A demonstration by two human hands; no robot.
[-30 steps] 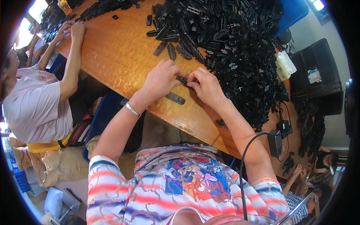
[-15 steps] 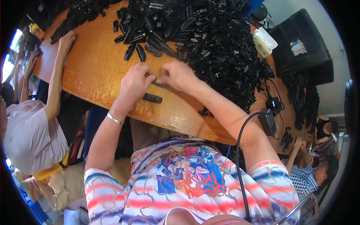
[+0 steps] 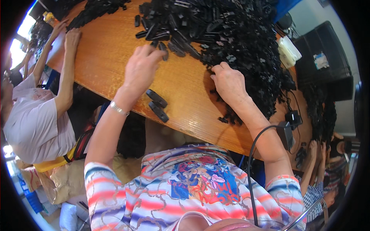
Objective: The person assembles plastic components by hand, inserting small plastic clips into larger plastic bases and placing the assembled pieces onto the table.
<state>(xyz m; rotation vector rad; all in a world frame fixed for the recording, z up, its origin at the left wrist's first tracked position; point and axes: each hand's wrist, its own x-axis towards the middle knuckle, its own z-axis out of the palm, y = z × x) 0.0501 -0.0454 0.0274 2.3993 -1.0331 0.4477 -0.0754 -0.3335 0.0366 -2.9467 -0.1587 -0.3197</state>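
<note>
My left hand (image 3: pixel 142 65) reaches to the near edge of a heap of black oblong plastic pieces (image 3: pixel 185 23). Its thumb and fingers are apart, at one loose oblong piece (image 3: pixel 163 50); whether they press on it is hard to see. My right hand (image 3: pixel 230 81) is at the left edge of a pile of small black cross-shaped parts (image 3: pixel 250 57). Its fingertips are pinched together, and what is between them is hidden. Between my forearms, two black oblong pieces lie side by side on the wooden table, an upper one (image 3: pixel 157 98) and a lower one (image 3: pixel 158 111).
The wooden table (image 3: pixel 104 57) has its near edge by my waist. A black cable (image 3: pixel 249 181) runs past my right arm to a small box (image 3: pixel 285 134). A white container (image 3: pixel 289 52) and a black crate (image 3: pixel 323 57) stand at the right. Other people work on both sides.
My hands were together over a dark piece and have now parted, the left toward the oblong pieces, the right to the small parts. A second oblong piece now lies by the first.
</note>
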